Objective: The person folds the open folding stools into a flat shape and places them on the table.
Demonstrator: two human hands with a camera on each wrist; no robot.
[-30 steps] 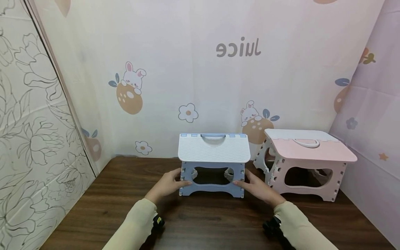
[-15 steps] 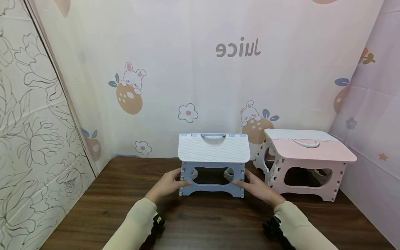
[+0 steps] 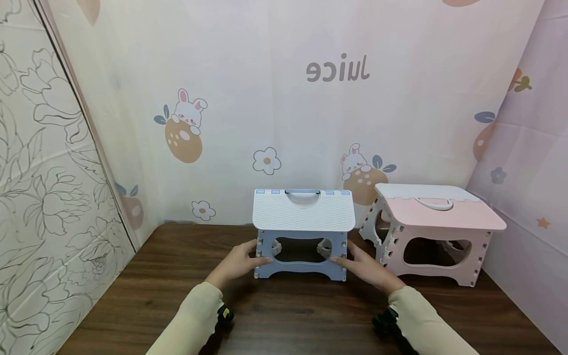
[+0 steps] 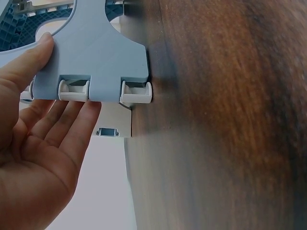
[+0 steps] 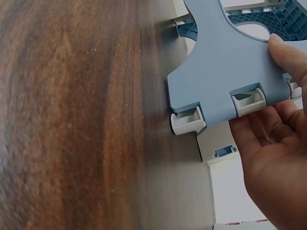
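A blue and white folding stool (image 3: pixel 303 209) stands unfolded and upright on the dark wooden table, its white top towards me and a blue carry handle (image 3: pixel 302 191) along the middle. My left hand (image 3: pixel 237 261) grips its left side, the thumb on the blue front leg panel (image 4: pixel 91 43) and the fingers behind the white hinges. My right hand (image 3: pixel 364 266) holds the right side in the same manner; in the right wrist view its thumb (image 5: pixel 288 52) lies at the panel's cut-out and the fingers reach round the edge.
A larger pink and white folding stool (image 3: pixel 443 246) stands unfolded at the right, close beside my right hand. Behind the wooden table (image 3: pixel 284 315) hangs a printed curtain (image 3: pixel 239 98), with a floral panel (image 3: pixel 49 197) at the left.
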